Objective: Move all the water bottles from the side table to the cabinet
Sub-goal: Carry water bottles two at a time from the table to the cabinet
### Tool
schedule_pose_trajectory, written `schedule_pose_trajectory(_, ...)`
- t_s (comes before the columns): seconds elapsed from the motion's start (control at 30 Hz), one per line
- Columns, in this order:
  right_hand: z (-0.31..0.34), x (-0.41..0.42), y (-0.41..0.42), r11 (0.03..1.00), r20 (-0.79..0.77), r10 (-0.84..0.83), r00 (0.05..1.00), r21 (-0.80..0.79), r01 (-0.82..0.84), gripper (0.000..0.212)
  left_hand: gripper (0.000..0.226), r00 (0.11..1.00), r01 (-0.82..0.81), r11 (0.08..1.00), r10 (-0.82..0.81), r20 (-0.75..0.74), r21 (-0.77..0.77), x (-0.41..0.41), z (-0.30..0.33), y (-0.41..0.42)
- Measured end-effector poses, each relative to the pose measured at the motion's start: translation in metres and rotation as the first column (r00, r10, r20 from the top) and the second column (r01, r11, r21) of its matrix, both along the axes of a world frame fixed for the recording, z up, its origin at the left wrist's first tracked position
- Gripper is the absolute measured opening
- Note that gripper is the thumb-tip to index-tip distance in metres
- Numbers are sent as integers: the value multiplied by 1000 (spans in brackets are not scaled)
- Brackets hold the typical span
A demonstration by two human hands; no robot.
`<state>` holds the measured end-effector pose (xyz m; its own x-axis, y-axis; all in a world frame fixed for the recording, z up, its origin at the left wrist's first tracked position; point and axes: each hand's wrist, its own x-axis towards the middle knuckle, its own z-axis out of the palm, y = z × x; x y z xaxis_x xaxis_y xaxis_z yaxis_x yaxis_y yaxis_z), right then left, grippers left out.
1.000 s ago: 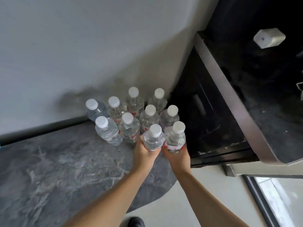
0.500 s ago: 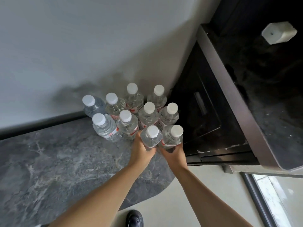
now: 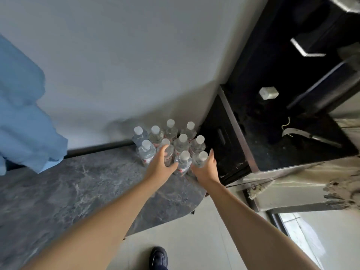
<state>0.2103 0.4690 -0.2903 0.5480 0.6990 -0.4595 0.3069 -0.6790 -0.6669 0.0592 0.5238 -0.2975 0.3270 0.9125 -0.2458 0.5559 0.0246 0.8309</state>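
Note:
Several clear water bottles (image 3: 171,141) with white caps stand clustered on the grey marble side table (image 3: 78,188), against the wall beside the black cabinet (image 3: 292,137). My left hand (image 3: 160,165) is open with its fingers spread, just left of the front-row bottle (image 3: 183,162) and reaching over a bottle behind it. My right hand (image 3: 204,167) curls around the front right bottle (image 3: 199,159), which stands at the table's right edge next to the cabinet.
A white block (image 3: 268,93), a thin chain (image 3: 286,123) and a knife (image 3: 311,135) lie on the dark cabinet top. A blue cloth (image 3: 23,121) hangs at the left. My black shoe (image 3: 158,257) shows on the pale floor below the table's rounded edge.
Both hands gripped the two front bottles before. Now the bottles stand on the table, my left hand has let go and spread open, and the view has pulled back.

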Motion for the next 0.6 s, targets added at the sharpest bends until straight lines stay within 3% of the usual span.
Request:
schedule_pose_trajectory(0.13,66,-36,12,985,164,72,984,145,-96,82,60,999,-43,989,46,-15,143,-36,63,-3)
schedule_pose_trajectory(0.3,132,-130,23,905,358,307,882,178,-387,64,50,990,-124,959,136,-32,254,-135,126,-25)
schedule_pose_trajectory(0.4,164,-217,17,788,438,465,769,191,-585,56,48,974,-203,940,222,-39,275,-226,157,-51)
schedule_pose_trajectory(0.6,198,-403,-12,470,558,717,418,56,-881,45,40,911,-317,888,383,-155,332,-392,192,-130)
